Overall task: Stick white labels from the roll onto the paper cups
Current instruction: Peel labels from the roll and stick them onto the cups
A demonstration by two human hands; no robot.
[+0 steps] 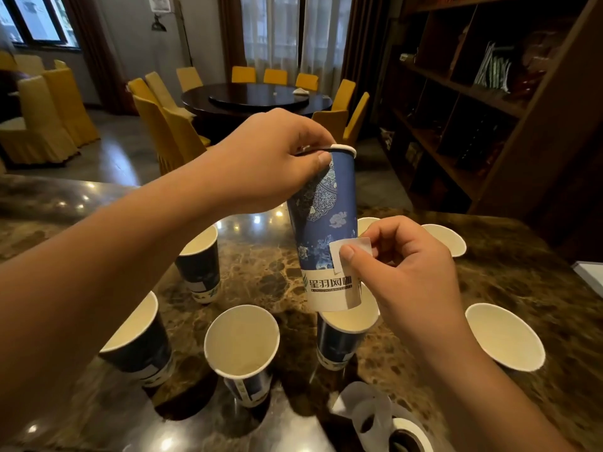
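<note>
Left hand (270, 161) fingers grip blue cup (326, 230) at rim; right hand (401, 265) fingers pinch white label (350, 247) against cup wall. Seven more cups on tabletop (261, 256).

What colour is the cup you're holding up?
The cup is blue with pale flower patterns and a white band at the bottom, seen in the head view.

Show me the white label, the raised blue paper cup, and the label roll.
White rectangular label (354, 247), head view, upper part.
Raised blue paper cup (336, 197), head view, side wall.
White label roll (412, 430), head view, outer rim.
</note>
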